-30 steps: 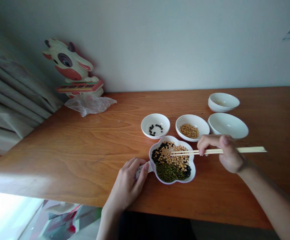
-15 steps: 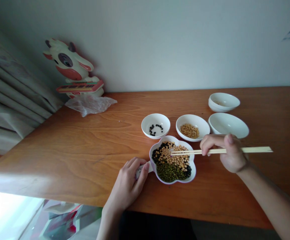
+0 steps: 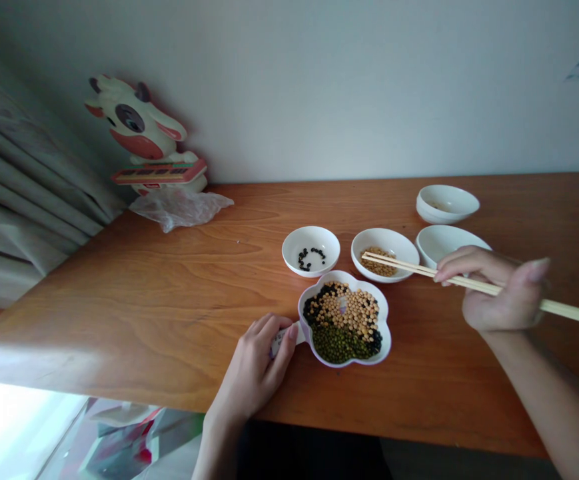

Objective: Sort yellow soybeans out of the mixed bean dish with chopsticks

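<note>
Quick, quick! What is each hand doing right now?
Left hand: closed, holding the handle of the white flower-shaped dish.
Right hand: closed, holding wooden chopsticks.

Covered, cut off, too small

The right hand (image 3: 499, 293) covers the middle of the chopsticks (image 3: 399, 265), whose far ends run off the picture's right edge, and part of a white bowl (image 3: 444, 241). The left hand (image 3: 252, 363) hides most of the dish handle (image 3: 284, 340) (any print on it is unreadable). Whether the tips hold a bean is too small to tell.
</note>
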### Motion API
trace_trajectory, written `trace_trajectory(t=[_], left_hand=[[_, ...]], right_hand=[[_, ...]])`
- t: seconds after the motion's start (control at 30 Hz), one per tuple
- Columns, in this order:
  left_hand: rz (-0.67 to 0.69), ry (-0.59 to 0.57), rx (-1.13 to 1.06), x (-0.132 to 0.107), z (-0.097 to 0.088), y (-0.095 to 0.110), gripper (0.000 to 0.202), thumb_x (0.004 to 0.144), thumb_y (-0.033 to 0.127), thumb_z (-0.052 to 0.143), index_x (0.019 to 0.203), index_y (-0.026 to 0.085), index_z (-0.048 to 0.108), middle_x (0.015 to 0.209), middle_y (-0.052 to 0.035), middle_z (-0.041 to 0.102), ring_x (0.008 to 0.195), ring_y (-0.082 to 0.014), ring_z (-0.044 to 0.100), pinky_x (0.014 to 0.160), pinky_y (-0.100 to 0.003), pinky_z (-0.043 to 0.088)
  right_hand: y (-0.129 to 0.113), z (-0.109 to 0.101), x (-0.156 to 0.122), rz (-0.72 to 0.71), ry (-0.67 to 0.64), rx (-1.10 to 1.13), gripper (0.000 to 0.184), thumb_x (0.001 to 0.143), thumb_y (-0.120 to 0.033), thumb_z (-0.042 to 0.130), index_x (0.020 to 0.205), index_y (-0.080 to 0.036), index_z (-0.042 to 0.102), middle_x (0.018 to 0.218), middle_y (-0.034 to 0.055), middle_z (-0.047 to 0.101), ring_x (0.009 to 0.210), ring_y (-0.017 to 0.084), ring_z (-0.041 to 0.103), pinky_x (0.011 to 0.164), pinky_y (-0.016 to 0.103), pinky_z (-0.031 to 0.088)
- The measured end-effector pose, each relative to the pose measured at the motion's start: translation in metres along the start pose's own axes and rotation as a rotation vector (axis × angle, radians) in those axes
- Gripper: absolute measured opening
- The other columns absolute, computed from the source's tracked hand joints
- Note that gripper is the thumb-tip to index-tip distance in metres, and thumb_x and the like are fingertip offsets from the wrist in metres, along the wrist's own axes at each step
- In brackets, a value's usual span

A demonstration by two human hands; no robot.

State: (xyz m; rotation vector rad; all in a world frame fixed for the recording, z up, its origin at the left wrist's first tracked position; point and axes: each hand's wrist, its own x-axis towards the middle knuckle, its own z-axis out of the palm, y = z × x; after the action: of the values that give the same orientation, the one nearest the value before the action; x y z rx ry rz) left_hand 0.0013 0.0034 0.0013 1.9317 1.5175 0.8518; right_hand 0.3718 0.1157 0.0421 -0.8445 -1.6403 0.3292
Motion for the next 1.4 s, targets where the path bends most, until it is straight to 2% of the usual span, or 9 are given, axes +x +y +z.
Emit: trace_trajectory(t=[0.17,0.33,0.4,0.5,0.6,0.7,0.93,1.13,1.4], left_hand=[[-0.004,-0.005,-0.01,-0.001,0.001,-0.001,0.034,0.124,0.044,0.05,0.108,0.025,0.073,0.1,-0.0037,0.077,0.093,-0.0229,0.074,0.091,-0.034,0.053],[-0.008,-0.01,-0.006,-0.001,0.001,-0.001,0.035,0.125,0.045,0.05,0.107,0.024,0.073,0.1,-0.0045,0.077,0.093,-0.0236,0.074,0.09,-0.034,0.053],[-0.006,-0.009,-0.005,-0.001,0.001,-0.001,0.035,0.124,0.045,0.05,0.107,0.024,0.073,0.099,-0.0043,0.077,0.093,-0.0236,0.074,0.089,-0.034,0.053],[-0.004,-0.003,-0.006,-0.001,0.002,-0.002,0.034,0.124,0.044,0.05,0.108,0.025,0.073,0.099,-0.0039,0.077,0.092,-0.0233,0.074,0.087,-0.034,0.053],[-0.005,-0.003,-0.008,-0.001,0.002,-0.002,0.034,0.124,0.044,0.051,0.108,0.025,0.073,0.1,-0.0039,0.077,0.092,-0.023,0.074,0.087,-0.033,0.053],[-0.006,-0.002,-0.008,-0.001,0.002,-0.003,0.033,0.124,0.044,0.051,0.108,0.025,0.073,0.1,-0.0042,0.078,0.093,-0.023,0.075,0.088,-0.034,0.053],[0.003,0.0,-0.009,-0.002,0.001,-0.002,0.034,0.124,0.044,0.051,0.106,0.024,0.072,0.099,-0.0038,0.077,0.091,-0.0226,0.074,0.088,-0.034,0.053],[0.009,0.011,0.0,-0.002,0.002,-0.002,0.032,0.124,0.042,0.052,0.107,0.025,0.073,0.099,-0.0035,0.078,0.091,-0.0225,0.075,0.085,-0.033,0.053],[0.002,0.009,-0.005,-0.001,0.001,-0.001,0.032,0.123,0.042,0.052,0.107,0.025,0.074,0.099,-0.0037,0.079,0.091,-0.023,0.075,0.085,-0.033,0.053]], right_hand=[[0.004,-0.002,0.001,-0.015,0.002,-0.125,0.092,0.112,-0.081,0.027,0.067,-0.025,0.085,0.066,0.0087,0.078,0.06,0.025,0.066,0.057,0.043,0.04],[0.009,-0.002,0.004,0.038,0.027,-0.054,0.094,0.113,-0.078,0.016,0.068,-0.026,0.081,0.064,0.0082,0.074,0.061,0.027,0.067,0.057,0.043,0.043],[0.007,-0.001,0.006,0.075,-0.074,0.089,0.095,0.114,-0.077,0.013,0.069,-0.027,0.08,0.065,0.0081,0.074,0.063,0.026,0.068,0.057,0.042,0.047],[0.002,0.003,0.005,0.129,-0.308,0.243,0.095,0.114,-0.078,0.011,0.071,-0.026,0.079,0.064,0.0061,0.071,0.06,0.023,0.066,0.057,0.04,0.048],[0.0,0.008,0.001,0.158,-0.452,0.242,0.094,0.115,-0.078,0.012,0.073,-0.025,0.078,0.067,0.0054,0.072,0.061,0.022,0.066,0.059,0.039,0.049],[0.003,0.009,-0.003,0.171,-0.52,0.239,0.094,0.114,-0.079,0.011,0.077,-0.025,0.079,0.071,0.0056,0.073,0.066,0.022,0.067,0.064,0.04,0.05],[0.008,0.001,-0.001,0.189,-0.542,0.242,0.095,0.113,-0.08,0.007,0.079,-0.024,0.076,0.073,0.0061,0.07,0.069,0.022,0.064,0.066,0.04,0.047],[0.008,0.003,-0.006,0.217,-0.589,0.247,0.088,0.115,-0.079,0.018,0.083,-0.024,0.079,0.076,0.0064,0.073,0.069,0.022,0.067,0.066,0.038,0.05],[0.009,0.007,-0.014,0.235,-0.529,0.276,0.08,0.119,-0.068,0.025,0.085,-0.027,0.084,0.075,0.0063,0.075,0.067,0.021,0.068,0.064,0.037,0.051]])
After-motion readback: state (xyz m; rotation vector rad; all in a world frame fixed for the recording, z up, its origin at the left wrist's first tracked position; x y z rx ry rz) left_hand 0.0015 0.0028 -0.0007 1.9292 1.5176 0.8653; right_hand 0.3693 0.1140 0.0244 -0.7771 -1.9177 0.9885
